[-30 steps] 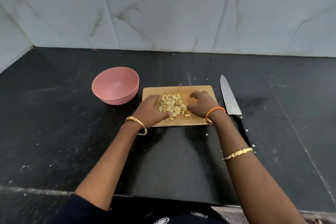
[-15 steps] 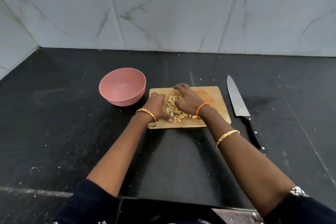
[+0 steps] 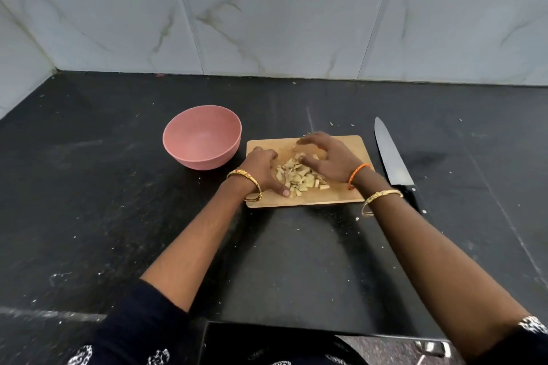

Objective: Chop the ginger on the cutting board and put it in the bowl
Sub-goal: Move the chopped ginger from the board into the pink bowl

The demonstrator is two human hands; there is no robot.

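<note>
A: Where is the ginger [image 3: 297, 176]?

B: It lies chopped in a loose pale heap on the wooden cutting board [image 3: 350, 151], toward the board's near left part, between the two hands

A: And the hands?

B: The left hand [image 3: 262, 169] rests on the board at the left edge of the heap, fingers curled and cupped against the pieces, thumb tip pressed flat on the wood at the near side. The right hand [image 3: 329, 157] arches over the heap from the right, fingers spread wide and bent like a claw, tips touching the far pieces. Neither hand has closed around anything; both only flank and cover the heap

A: The bowl?

B: The pink bowl [image 3: 201, 139] stands upright on the black tabletop [image 3: 89, 187], just left of the board, and no ginger shows inside it

A: And the knife?

B: The knife [image 3: 391, 157] lies flat on the tabletop just right of the board, blade pointing away from the person, dark handle nearest the right forearm. No hand touches it

A: Anything else?

B: Small pale crumbs are scattered on the tabletop around the board, and a marbled tile wall [image 3: 267, 9] rises behind
</note>
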